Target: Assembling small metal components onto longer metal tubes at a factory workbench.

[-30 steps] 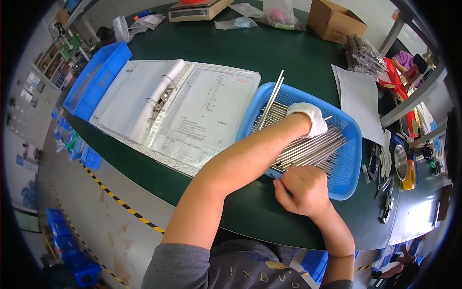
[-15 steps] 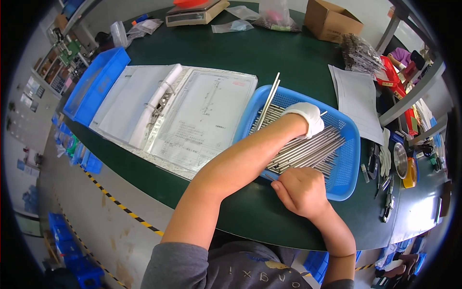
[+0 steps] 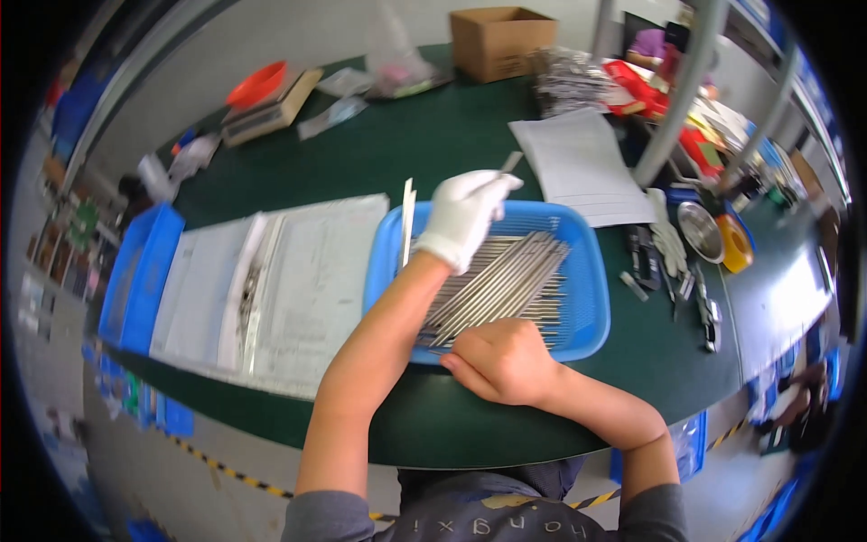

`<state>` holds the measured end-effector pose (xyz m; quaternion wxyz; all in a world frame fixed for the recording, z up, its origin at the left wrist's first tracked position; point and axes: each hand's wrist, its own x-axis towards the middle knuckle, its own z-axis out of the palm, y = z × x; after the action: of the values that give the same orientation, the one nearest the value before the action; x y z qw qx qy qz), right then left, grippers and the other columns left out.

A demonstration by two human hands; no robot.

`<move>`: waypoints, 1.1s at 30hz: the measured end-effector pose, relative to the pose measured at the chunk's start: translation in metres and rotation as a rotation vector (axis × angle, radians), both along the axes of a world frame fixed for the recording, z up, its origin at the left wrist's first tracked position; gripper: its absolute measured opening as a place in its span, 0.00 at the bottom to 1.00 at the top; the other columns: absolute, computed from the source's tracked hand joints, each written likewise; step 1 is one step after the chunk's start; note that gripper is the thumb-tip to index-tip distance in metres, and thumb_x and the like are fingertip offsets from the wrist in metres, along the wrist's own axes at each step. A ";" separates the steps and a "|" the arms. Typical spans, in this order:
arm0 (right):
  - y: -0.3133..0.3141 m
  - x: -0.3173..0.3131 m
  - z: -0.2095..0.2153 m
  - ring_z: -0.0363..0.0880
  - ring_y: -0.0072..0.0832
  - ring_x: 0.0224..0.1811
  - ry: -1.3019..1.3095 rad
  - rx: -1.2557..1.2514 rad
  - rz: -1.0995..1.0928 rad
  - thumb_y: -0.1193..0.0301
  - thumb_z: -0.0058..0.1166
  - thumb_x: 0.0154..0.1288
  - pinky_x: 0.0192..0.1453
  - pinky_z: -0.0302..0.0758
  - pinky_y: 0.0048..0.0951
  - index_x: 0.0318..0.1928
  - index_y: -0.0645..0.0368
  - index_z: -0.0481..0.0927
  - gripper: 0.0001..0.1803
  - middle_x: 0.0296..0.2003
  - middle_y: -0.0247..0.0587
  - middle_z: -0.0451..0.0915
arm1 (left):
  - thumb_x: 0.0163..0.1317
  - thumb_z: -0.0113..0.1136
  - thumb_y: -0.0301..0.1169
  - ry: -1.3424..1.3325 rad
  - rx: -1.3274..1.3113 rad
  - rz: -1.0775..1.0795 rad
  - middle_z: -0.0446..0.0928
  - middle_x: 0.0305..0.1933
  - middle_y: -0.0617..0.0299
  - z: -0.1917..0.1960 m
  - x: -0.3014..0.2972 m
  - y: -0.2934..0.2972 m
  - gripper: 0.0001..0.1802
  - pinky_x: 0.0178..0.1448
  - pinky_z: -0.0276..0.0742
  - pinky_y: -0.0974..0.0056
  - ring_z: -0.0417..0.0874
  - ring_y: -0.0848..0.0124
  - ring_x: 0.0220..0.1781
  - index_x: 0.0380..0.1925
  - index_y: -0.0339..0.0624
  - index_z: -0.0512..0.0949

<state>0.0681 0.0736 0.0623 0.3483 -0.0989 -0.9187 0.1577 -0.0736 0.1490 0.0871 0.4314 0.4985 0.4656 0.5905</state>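
A blue plastic tray [image 3: 589,298] on the green table holds several long thin metal rods [image 3: 506,275] lying in a slanted bundle. My left hand [image 3: 465,217], in a white glove, is over the tray's far edge, pinching one metal rod [image 3: 510,163] that points away from me. My bare right hand [image 3: 506,361] sits at the tray's near edge, its fingers curled over the near ends of the bundle. One loose rod [image 3: 407,221] stands propped against the tray's left rim.
An open ring binder [image 3: 271,280] lies left of the tray, with a blue bin [image 3: 140,275] beyond it. A white sheet [image 3: 582,167], a metal dish [image 3: 695,230], a yellow tape roll [image 3: 736,244] and hand tools [image 3: 704,307] are to the right. A cardboard box [image 3: 501,41] and a scale [image 3: 266,95] stand at the back.
My gloved left hand has risen from the rod bundle to the tray's far edge with one rod in its fingers. My right hand has stayed at the near edge. The view has shifted.
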 end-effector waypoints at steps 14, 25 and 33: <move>0.038 0.048 0.054 0.67 0.35 0.13 0.477 0.149 -0.402 0.76 0.54 0.55 0.16 0.62 0.31 0.21 0.59 0.69 0.09 0.15 0.38 0.68 | 0.62 0.46 0.21 -0.191 0.161 -0.004 0.72 0.25 0.69 0.030 0.056 -0.085 0.16 0.24 0.54 0.80 0.60 0.87 0.20 0.50 0.34 0.74; 0.042 0.046 0.049 0.67 0.35 0.14 0.446 0.204 -0.421 0.73 0.55 0.55 0.17 0.63 0.31 0.21 0.58 0.67 0.11 0.16 0.37 0.68 | 0.61 0.46 0.20 -0.264 0.061 -0.071 0.72 0.27 0.69 0.030 0.057 -0.090 0.17 0.25 0.56 0.80 0.63 0.87 0.22 0.51 0.34 0.74; 0.035 0.044 0.047 0.67 0.34 0.13 0.354 0.353 -0.528 0.72 0.58 0.51 0.16 0.62 0.31 0.19 0.57 0.65 0.14 0.15 0.36 0.66 | 0.60 0.47 0.19 0.073 0.342 0.147 0.76 0.35 0.65 0.006 0.063 -0.077 0.17 0.27 0.59 0.81 0.65 0.87 0.25 0.50 0.32 0.74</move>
<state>0.1125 0.1090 0.1088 0.5423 -0.2421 -0.8001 -0.0842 -0.0103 0.0715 0.0931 0.2792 0.5502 0.4088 0.6725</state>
